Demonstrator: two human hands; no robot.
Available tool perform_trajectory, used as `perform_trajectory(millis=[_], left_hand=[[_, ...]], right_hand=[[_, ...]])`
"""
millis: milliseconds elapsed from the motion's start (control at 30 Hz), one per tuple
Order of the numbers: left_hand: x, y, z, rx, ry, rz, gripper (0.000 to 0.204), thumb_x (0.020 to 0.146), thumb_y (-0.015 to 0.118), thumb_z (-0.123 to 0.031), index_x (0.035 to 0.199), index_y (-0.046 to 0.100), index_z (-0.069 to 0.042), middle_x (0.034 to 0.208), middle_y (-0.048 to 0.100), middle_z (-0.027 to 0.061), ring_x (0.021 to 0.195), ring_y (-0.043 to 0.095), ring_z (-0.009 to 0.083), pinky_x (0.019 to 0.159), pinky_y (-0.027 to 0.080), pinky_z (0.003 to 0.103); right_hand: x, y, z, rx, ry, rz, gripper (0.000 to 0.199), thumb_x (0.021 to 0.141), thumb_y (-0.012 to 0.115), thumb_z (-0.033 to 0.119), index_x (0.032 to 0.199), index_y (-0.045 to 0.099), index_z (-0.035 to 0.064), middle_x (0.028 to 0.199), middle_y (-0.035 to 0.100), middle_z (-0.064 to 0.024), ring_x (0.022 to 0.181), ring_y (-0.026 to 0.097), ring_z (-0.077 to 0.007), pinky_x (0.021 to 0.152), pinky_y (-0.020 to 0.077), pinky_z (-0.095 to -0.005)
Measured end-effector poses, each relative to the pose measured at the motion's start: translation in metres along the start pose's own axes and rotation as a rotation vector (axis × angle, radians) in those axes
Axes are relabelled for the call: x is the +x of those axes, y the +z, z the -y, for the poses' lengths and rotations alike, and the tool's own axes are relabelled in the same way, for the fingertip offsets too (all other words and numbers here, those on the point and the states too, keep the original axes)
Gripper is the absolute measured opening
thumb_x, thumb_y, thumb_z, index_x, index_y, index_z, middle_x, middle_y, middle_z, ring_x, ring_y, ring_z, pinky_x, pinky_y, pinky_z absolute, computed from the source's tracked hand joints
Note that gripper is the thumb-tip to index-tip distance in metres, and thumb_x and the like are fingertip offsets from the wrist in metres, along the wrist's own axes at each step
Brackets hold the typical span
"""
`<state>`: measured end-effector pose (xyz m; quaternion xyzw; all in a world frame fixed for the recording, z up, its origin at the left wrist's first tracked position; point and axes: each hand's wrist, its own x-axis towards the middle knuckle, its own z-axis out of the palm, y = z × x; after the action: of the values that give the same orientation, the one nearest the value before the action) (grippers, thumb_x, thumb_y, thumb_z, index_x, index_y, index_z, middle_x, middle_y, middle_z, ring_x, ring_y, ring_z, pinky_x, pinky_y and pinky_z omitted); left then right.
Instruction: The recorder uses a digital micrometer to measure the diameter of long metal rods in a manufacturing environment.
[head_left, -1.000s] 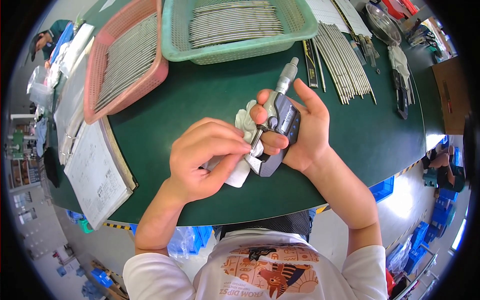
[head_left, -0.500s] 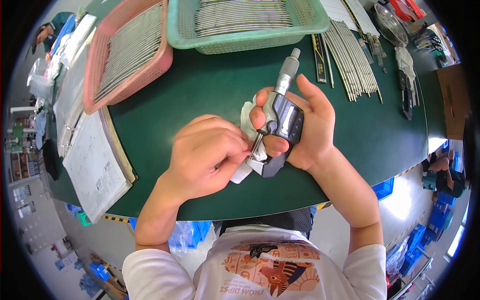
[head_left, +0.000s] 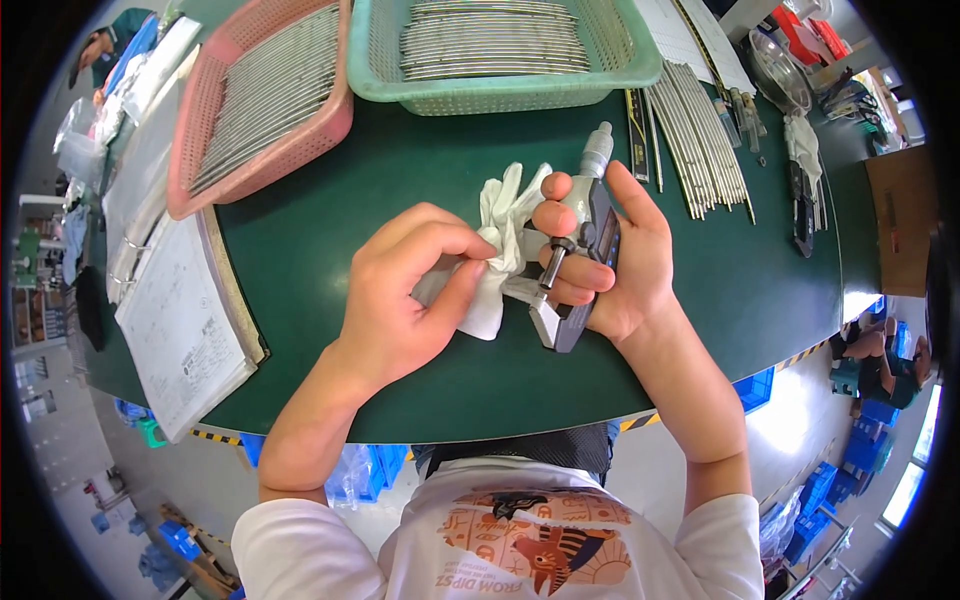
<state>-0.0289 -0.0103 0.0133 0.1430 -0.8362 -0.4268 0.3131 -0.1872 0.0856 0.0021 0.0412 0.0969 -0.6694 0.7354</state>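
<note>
My right hand (head_left: 640, 262) is wrapped round a digital outside micrometer (head_left: 574, 323), its silver thimble pointing up and away and its frame slanting toward me. The micrometer's display is turned mostly out of sight, and its jaw gap shows nothing in it. Left of it is a crumpled white glove (head_left: 508, 235) with its fingers spread toward the far side. My left hand (head_left: 405, 290) is closed in a pinch of thumb and forefinger at the glove's left edge. Part of the glove lies behind the micrometer and my right fingers.
Thin metal rods fill a pink basket (head_left: 345, 115) and a green basket (head_left: 470, 98). More rods (head_left: 705, 150) lie at the right, near a black caliper (head_left: 803, 210). An open binder (head_left: 185, 330) rests at the left on the green table (head_left: 420, 160).
My left fingers have left the micrometer's jaws and moved to the glove. The micrometer has shifted slightly right and turned. The glove has changed shape, its fingers now showing.
</note>
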Motion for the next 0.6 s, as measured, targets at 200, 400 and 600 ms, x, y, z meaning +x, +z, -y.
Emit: perform_trajectory(millis=[200,400,600], left_hand=[[0.000,-0.003,0.006,0.163,0.063,-0.131,0.012,0.067,0.060,0.005,0.075,0.055,-0.002,0.070,0.052,0.0066,0.060,0.053,0.0163,0.049,0.042,0.025],[-0.002,-0.008,0.004,0.196,-0.115,-0.203,0.014,0.063,0.061,0.005,0.071,0.052,-0.002,0.065,0.049,0.0063,0.056,0.051,0.0164,0.048,0.040,0.025],[-0.002,-0.002,0.000,0.399,0.034,-0.095,0.019,0.057,0.064,0.002,0.070,0.052,-0.005,0.066,0.049,0.0056,0.056,0.050,0.0216,0.053,0.041,0.029]], right_hand=[[0.001,0.005,-0.002,-0.079,-0.062,-0.038,0.039,0.087,0.028,0.045,0.094,0.045,0.0103,0.077,0.050,-0.0018,0.036,0.035,-0.0068,0.036,0.0310,-0.0224],[0.000,0.004,0.000,-0.086,-0.086,-0.044,0.039,0.086,0.030,0.045,0.095,0.045,0.0101,0.078,0.050,-0.0017,0.037,0.034,-0.0081,0.039,0.0314,-0.0242],[0.001,-0.001,0.003,0.004,-0.055,0.015,0.045,0.084,0.028,0.048,0.091,0.049,0.0083,0.079,0.055,-0.0079,0.040,0.038,-0.0127,0.044,0.0333,-0.0272]])
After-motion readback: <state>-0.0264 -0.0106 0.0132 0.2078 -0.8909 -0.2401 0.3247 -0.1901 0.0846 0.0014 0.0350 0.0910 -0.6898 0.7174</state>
